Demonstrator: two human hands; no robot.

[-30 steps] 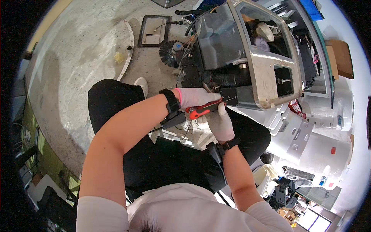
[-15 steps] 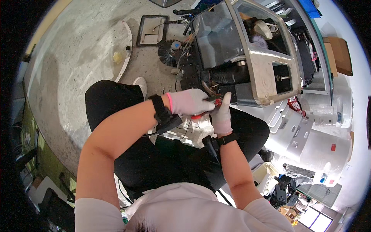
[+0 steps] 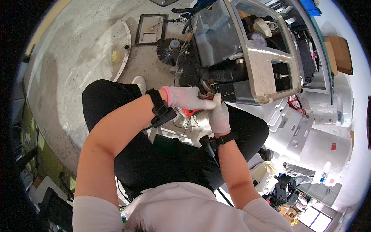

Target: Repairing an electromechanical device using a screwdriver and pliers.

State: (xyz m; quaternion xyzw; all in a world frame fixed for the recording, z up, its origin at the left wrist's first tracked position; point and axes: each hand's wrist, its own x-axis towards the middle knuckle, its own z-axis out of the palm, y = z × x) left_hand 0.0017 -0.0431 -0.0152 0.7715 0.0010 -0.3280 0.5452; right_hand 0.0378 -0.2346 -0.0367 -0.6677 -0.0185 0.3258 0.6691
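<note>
My gloved left hand [image 3: 187,98] and gloved right hand [image 3: 219,116] meet over my lap, beside the lower corner of an opened machine [image 3: 266,73]. Between them is a red-handled tool [image 3: 191,112]; its working end is hidden by my fingers. The left fingers are closed over the red handle, stretched toward the right hand. My right hand is closed at the tool's other end, with the thumb pointing up. A black box-shaped part [image 3: 228,92] of the machine lies just beyond my fingertips. Thin dark wires [image 3: 187,125] hang below my hands.
A round black bristle brush [image 3: 167,52] sits at the machine's left side. On the floor lie a rectangular framed panel [image 3: 151,29] and a curved white strip [image 3: 126,48]. White plastic cases [image 3: 290,131] stand to the right, with a cardboard box [image 3: 339,56] farther back.
My left hand has shifted slightly left and up, and the red handle has moved left with it. The right hand has moved a little left, its thumb now bent in toward the left fingertips.
</note>
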